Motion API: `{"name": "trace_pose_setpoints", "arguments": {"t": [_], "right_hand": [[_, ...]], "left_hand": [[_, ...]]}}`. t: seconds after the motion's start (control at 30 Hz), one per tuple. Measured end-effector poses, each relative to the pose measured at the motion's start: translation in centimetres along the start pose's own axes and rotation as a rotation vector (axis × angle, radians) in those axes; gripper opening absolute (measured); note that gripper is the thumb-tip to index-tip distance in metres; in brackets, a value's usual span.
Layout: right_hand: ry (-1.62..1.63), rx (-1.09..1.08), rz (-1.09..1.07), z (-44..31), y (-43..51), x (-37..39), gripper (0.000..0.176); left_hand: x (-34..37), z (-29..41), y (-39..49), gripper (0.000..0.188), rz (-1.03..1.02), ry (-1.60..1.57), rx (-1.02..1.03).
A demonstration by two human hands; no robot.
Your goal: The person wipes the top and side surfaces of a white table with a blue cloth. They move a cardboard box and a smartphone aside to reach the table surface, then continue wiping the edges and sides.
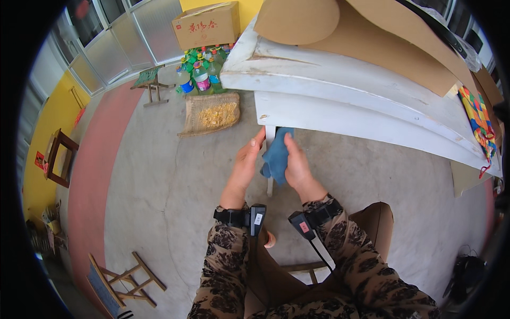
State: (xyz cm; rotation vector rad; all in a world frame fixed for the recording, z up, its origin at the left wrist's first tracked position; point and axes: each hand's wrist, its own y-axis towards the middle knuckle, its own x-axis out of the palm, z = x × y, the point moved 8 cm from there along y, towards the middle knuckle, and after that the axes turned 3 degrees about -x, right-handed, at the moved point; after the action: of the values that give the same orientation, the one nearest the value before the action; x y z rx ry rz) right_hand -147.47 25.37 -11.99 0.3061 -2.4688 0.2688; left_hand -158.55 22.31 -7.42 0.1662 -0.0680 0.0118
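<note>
A blue cloth (276, 157) hangs from my right hand (299, 167), which presses it against the white leg (270, 189) of a wooden table. Across the leg, my left hand (244, 167) rests its fingers along the other side, near the top; some of its fingertips are hidden behind the leg. The white table apron (338, 125) begins just above both hands. Paint on the tabletop (275, 62) is worn at the near left corner.
Brown cardboard (382, 50) covers much of the tabletop. Left of the leg, a woven mat (193, 105) with yellow kernels lies by several plastic bottles (201, 73). A cardboard box (207, 28) is behind them. Folding stools (131, 283) stand on the concrete floor (139, 191).
</note>
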Motion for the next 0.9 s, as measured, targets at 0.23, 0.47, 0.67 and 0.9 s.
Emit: {"name": "trace_pose_setpoints", "arguments": {"t": [0.23,0.47,0.67,0.9], "right_hand": [[-0.2,-0.431,0.017,-4.7,1.3,2.5,0.038],[-0.921,-0.816,-0.058,0.7,1.6,0.0,0.03],[-1.03,-0.869,0.068,2.7,0.6,-1.5,0.026],[-0.882,-0.967,0.193,-3.5,-1.5,2.2,0.031]], "left_hand": [[0.0,0.4,0.0,0.053,0.032,-0.026,-0.008],[-0.2,0.7,0.2,0.049,0.062,-0.011,0.0],[-0.2,0.2,0.4,0.047,0.045,0.043,0.072],[-0.5,0.0,0.6,0.049,0.096,0.137,0.218]]}}
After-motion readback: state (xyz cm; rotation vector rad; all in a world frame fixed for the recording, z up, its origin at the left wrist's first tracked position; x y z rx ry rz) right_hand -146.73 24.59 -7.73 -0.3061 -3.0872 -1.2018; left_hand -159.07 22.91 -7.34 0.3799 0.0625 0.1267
